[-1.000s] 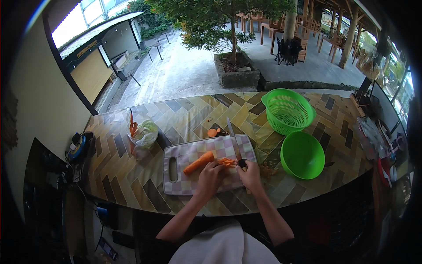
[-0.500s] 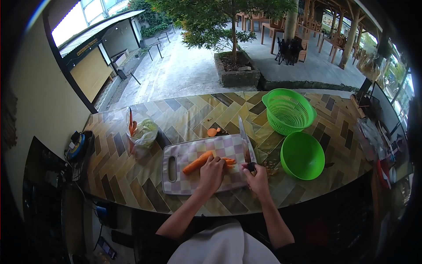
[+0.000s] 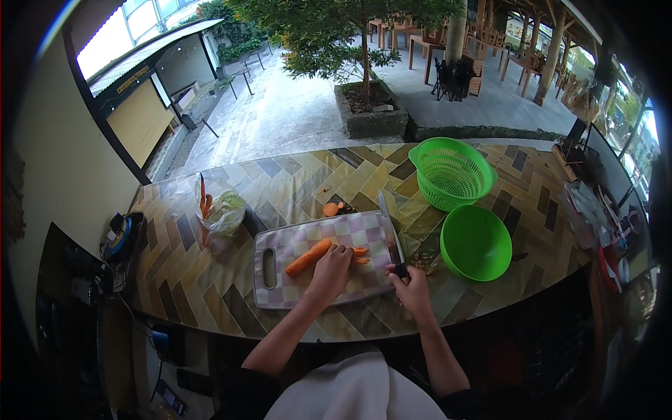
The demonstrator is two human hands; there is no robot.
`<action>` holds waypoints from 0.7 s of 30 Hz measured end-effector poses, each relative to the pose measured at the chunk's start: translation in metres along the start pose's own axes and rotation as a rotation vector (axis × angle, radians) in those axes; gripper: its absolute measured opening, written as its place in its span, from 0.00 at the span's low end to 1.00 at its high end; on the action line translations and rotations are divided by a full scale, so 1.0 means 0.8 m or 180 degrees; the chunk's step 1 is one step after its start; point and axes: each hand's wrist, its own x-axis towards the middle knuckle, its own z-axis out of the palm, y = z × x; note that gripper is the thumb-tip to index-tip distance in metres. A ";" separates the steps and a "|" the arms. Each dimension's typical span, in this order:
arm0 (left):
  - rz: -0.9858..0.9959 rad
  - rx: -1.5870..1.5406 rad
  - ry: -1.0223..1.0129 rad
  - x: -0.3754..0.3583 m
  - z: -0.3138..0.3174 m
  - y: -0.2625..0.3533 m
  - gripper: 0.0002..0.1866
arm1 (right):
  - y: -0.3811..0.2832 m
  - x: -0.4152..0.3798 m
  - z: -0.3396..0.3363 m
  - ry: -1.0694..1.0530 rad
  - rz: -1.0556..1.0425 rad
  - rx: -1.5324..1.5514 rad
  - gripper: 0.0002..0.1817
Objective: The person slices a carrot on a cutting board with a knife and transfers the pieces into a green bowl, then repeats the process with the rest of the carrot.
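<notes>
A chequered cutting board [image 3: 280, 245] lies on the table, and on it rests a large orange carrot [image 3: 306, 257]. My left hand [image 3: 334, 269] is closed over the carrot's right end. Thin carrot pieces [image 3: 360, 256] show just right of those fingers. In my right hand [image 3: 411, 285] is the black handle of a knife [image 3: 388, 224]; its blade points away from me along the board's right edge. Small round carrot pieces [image 3: 330, 209] sit beyond the board's far edge.
A green colander [image 3: 455, 173] and a green bowl [image 3: 476, 243] stand to the right. At the left is a plastic bag [image 3: 222, 213] with carrots and a pale green vegetable. Plastic packets [image 3: 591, 213] lie at the far right.
The whole view has shifted slightly. My left hand still covers the carrot's right end, and the knife remains in my right hand by the board's right edge.
</notes>
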 end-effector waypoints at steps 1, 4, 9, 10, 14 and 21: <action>-0.0041 -0.0102 0.0086 0.001 -0.002 0.001 0.09 | 0.000 0.000 -0.001 0.0009 -0.0042 0.0004 0.10; -0.0138 -0.0349 0.0322 0.006 -0.013 0.007 0.06 | -0.002 -0.002 -0.003 0.0005 -0.0181 -0.0089 0.10; -0.0524 -0.0544 0.0429 0.015 -0.024 0.034 0.06 | -0.021 -0.016 -0.012 -0.0090 -0.0172 -0.0388 0.10; -0.0451 -0.0699 0.0431 0.016 -0.020 0.037 0.06 | -0.025 -0.019 -0.016 -0.0106 -0.0071 -0.0532 0.10; -0.0221 -0.0824 0.0228 0.006 0.005 0.047 0.06 | -0.037 -0.039 -0.026 -0.0014 -0.0032 -0.1010 0.11; -0.0014 -0.0648 0.0382 -0.010 0.038 0.038 0.12 | -0.035 -0.051 -0.008 -0.0003 -0.0462 -0.2070 0.12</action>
